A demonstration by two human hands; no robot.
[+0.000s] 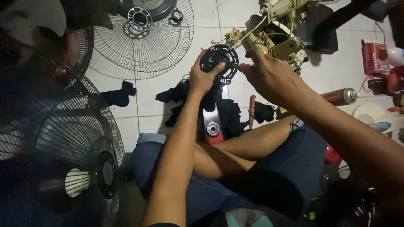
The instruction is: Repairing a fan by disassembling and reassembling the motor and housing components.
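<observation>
Left hand [203,77] is grasping a black round plastic disc [219,63] w/ holes, holding it up over the floor [151,90]. Right hand [269,75], just beside the disc on its right, is pinching at its edge w/ fingers clenched. A wire fan guard [139,46] is lying beyond the left grip.

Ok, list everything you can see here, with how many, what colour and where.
Round plastic disc: one, black, held up at centre.
Wire fan guards: two, grey, floor top left and lower left.
Fan motor assembly: one, cream, top centre.
Cloth scraps: several, black, on the tiled floor.
Screwdriver: one, red handle, floor at centre.
Spray can: one, brown, right.
Box: one, red, far right.
Legs: crossed, blue shorts.
Left hand: grips the disc.
Right hand: fingers at the disc's edge.
</observation>
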